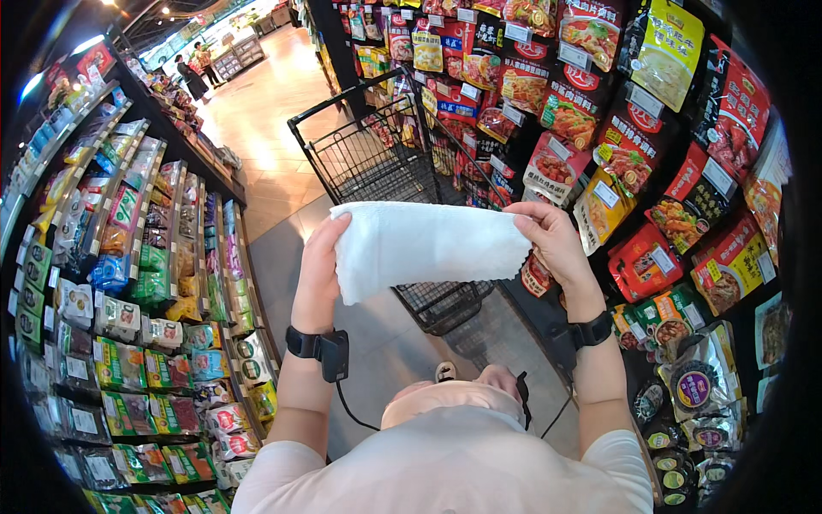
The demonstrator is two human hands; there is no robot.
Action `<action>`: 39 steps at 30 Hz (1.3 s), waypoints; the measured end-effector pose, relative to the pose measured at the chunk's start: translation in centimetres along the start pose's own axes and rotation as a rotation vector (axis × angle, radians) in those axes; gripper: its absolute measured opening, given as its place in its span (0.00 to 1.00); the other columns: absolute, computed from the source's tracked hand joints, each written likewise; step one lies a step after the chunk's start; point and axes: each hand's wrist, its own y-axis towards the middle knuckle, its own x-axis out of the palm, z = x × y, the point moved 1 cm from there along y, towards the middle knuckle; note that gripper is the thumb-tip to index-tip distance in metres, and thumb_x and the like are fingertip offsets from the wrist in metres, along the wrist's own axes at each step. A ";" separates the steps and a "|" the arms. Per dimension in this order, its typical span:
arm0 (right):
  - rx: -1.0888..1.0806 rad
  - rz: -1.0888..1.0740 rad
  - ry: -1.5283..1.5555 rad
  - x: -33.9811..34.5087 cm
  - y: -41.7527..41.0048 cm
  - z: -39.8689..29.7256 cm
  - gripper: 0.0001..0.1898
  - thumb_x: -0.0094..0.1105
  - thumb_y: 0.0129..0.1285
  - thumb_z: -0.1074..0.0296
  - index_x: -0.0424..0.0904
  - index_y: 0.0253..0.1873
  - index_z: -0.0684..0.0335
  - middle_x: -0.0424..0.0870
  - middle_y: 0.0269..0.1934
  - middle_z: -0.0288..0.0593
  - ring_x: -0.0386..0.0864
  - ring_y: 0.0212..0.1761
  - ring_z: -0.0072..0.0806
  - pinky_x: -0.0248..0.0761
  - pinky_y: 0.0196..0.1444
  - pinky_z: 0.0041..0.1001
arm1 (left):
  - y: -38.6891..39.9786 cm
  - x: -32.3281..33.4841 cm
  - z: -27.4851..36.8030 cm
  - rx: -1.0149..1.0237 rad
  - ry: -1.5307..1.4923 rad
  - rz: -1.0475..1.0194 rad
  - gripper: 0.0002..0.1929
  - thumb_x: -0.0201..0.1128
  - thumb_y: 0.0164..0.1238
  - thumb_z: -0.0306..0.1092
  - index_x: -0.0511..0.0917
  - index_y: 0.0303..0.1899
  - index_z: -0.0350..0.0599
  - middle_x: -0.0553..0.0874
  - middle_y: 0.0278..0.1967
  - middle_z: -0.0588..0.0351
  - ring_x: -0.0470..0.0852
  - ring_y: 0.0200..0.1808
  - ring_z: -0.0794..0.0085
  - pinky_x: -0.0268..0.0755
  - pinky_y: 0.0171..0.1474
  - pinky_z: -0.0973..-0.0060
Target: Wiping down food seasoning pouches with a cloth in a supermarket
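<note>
A white cloth or paper towel (430,247) is stretched between my hands at chest height, folded over along its upper edge. My left hand (321,260) grips its left end, the thumb lying on top near the corner. At the upper right corner, my right hand (555,238) pinches the sheet between thumb and fingers. The lower right edge looks jagged. Behind the sheet stands a black wire shopping cart (385,164), partly covered by it. Black straps with small boxes and cables circle both my wrists.
Shelves of packaged food (144,347) line the left side. On the right, seasoning pouches (632,144) hang on a dark rack with price tags. Wooden flooring (276,83) runs ahead beyond grey tiles (366,360). Two people (196,74) stand in the distance.
</note>
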 end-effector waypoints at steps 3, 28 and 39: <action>-0.035 -0.009 -0.143 -0.8 -0.5 -0.5 0.10 0.54 0.61 0.71 0.77 0.45 0.68 0.80 0.33 0.35 0.75 0.33 0.15 0.68 0.35 0.17 | -0.1 0.9 -0.1 -0.012 0.000 -0.002 0.15 0.52 0.64 0.33 0.72 0.48 0.34 0.81 0.41 0.51 0.80 0.41 0.69 0.73 0.44 0.74; 0.247 -0.282 -0.395 -10.5 -9.8 -2.9 0.12 0.61 0.55 0.72 0.63 0.32 0.61 0.70 0.23 0.32 0.67 0.17 0.15 0.59 0.18 0.17 | -6.0 10.4 -5.2 0.350 0.751 -0.268 0.11 0.48 0.64 0.21 0.76 0.45 0.38 0.80 0.39 0.58 0.77 0.41 0.79 0.69 0.44 0.82; 0.188 -0.277 -0.229 -12.2 -11.1 -1.4 0.09 0.57 0.61 0.67 0.69 0.38 0.65 0.76 0.32 0.35 0.76 0.30 0.18 0.69 0.32 0.22 | -7.7 12.6 -6.8 0.453 0.762 -0.044 0.09 0.60 0.59 0.25 0.79 0.42 0.37 0.82 0.39 0.55 0.79 0.41 0.75 0.71 0.46 0.78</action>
